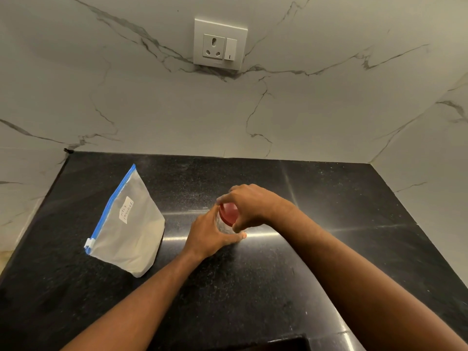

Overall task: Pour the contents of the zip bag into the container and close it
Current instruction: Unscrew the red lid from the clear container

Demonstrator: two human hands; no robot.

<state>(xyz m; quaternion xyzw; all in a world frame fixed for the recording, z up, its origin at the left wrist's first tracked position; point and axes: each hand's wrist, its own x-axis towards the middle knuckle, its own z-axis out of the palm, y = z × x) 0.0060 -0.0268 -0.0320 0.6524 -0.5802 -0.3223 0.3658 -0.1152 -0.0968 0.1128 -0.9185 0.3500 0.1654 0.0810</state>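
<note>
Red lid [228,213] under right hand [253,206], unscrewing.
Left hand [211,234] grips the clear container [226,228]; steady it on the tabletop [253,287], twist evenly; zip bag [126,224] sealed.

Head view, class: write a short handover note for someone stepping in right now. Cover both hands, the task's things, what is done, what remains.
Left hand grips the small clear container's body; right hand holds its red round lid, still on. The clear zip bag with blue seal, labelled milk powder, stands to the left on the black stone counter, apparently zipped shut and still full. Nothing poured. Left: remove lid, open bag, pour, close container.
</note>
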